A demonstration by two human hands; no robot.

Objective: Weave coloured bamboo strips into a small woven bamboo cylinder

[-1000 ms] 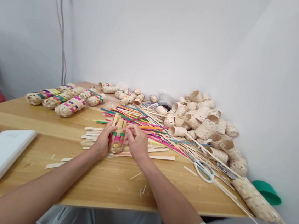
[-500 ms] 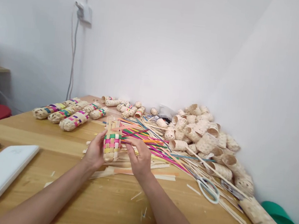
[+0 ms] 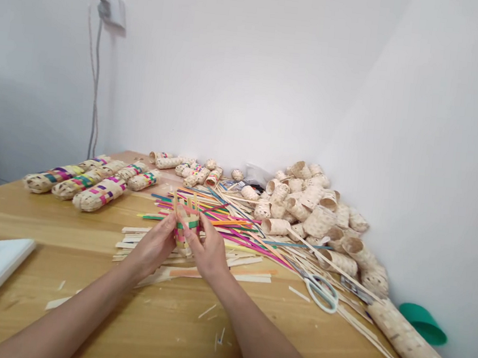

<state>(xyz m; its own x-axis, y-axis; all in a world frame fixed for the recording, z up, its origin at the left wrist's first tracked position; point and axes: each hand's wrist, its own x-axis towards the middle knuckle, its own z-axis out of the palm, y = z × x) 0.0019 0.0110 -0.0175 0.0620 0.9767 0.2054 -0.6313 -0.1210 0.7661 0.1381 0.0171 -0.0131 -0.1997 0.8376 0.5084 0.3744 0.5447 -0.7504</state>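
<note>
1. At mid-table [image 3: 83,276], the basket [image 3: 186,222] is up between both hands, over the strips [image 3: 234,224].
2. The left hand [image 3: 151,248] curls its fingers round the basket's left wall, and the right hand [image 3: 209,250] pinches the right side.
3. It looks light, thin-walled and springy, so probably easy to crush.
4. The loose uprights on top look snag-prone. Safest hold is low, on the woven band.

Basket-weaving workshop: heaped woven baskets [image 3: 316,210]
</note>
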